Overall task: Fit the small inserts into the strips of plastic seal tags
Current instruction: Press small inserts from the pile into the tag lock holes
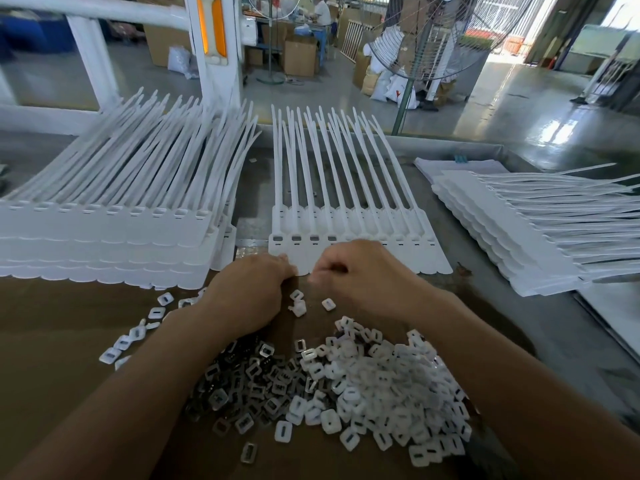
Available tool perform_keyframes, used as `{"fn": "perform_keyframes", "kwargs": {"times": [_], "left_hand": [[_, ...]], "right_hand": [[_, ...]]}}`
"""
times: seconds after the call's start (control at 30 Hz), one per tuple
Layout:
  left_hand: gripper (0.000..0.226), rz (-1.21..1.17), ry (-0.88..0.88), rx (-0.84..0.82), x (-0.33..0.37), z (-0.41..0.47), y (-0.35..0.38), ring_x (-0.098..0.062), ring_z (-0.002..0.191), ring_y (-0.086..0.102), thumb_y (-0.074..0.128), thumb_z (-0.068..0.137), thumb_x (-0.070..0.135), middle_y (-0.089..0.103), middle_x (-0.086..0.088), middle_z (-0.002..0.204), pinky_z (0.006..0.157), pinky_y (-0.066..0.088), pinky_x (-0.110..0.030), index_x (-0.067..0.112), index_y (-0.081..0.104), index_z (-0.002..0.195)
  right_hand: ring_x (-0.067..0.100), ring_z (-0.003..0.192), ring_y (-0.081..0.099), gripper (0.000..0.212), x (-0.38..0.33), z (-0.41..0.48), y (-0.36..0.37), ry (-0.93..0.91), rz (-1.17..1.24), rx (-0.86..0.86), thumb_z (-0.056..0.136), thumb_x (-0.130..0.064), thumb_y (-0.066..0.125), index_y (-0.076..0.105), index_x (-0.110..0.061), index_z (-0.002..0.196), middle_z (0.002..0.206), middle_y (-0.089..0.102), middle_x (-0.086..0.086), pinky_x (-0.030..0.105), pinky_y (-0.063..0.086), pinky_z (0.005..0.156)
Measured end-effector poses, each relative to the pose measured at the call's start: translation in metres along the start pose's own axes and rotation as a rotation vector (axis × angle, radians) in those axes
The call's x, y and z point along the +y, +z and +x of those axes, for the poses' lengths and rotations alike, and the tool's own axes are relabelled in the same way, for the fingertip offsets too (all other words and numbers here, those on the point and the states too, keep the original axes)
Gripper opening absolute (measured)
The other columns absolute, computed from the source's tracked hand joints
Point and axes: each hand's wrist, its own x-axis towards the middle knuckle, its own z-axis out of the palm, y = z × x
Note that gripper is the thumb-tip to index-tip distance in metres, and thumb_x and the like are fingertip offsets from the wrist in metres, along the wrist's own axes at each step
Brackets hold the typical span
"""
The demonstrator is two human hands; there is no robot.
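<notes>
Centrally, left hand (252, 289), right hand (360, 271) at tag strip (427, 252), inserts (381, 382) heaped

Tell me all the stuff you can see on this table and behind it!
middle strip: one, white, flat on the table just beyond the hands
left stack of strips: one tall stack, white, left of the middle strip
right stack of strips: one fanned stack, white, on the right
pile of inserts: too many to count, white and greyish, between the forearms
scattered inserts: several, white, beside the left wrist
cardboard sheet: one, brown, under the inserts
fan: one, grey, standing behind the table
cardboard boxes: several, brown, on the floor far back
left hand: fingers curled, at the middle strip's near edge
right hand: fingers curled, over the same strip; anything it holds is hidden
</notes>
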Motion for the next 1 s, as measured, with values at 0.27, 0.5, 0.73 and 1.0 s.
{"fn": "perform_keyframes", "kwargs": {"times": [0.27,0.5,0.73,1.0], "left_hand": [[0.040,0.012,0.032,0.009,0.001,-0.001,-0.002,-0.014,0.113,0.048,0.036,0.090,0.006,0.052,0.004,0.125,0.090,0.041,-0.027,0.024,0.052,0.123],[0.042,0.030,0.028,-0.007,0.002,-0.002,-0.003,-0.015,0.118,0.046,0.036,0.091,0.007,0.047,0.002,0.133,0.096,0.040,-0.029,0.023,0.050,0.127],[0.043,0.028,0.023,-0.010,0.001,-0.002,-0.002,-0.015,0.124,0.042,0.037,0.092,0.008,0.043,0.003,0.139,0.100,0.036,-0.029,0.025,0.046,0.130],[0.046,0.038,0.014,-0.016,0.001,-0.003,-0.001,-0.015,0.127,0.039,0.037,0.092,0.007,0.039,0.003,0.142,0.102,0.033,-0.029,0.026,0.043,0.133]], "right_hand": [[0.000,0.078,0.052,0.019,0.057,0.040,-0.019,0.210,-0.005,0.247,0.093,-0.010,0.052,0.069,-0.012,0.102,0.100,0.065,-0.003,0.015,0.040,0.075],[0.005,0.087,0.051,0.012,0.072,0.058,-0.010,0.289,0.033,0.327,0.090,-0.010,0.056,0.066,-0.018,0.090,0.105,0.066,0.001,0.020,0.037,0.079],[0.007,0.086,0.053,0.012,0.076,0.063,-0.007,0.318,0.013,0.278,0.088,-0.012,0.059,0.070,-0.017,0.089,0.091,0.064,-0.006,0.022,0.038,0.076],[0.009,0.085,0.049,0.015,0.076,0.065,-0.004,0.362,0.010,0.359,0.082,-0.013,0.067,0.056,-0.023,0.080,0.086,0.054,-0.009,0.025,0.039,0.077]]}}
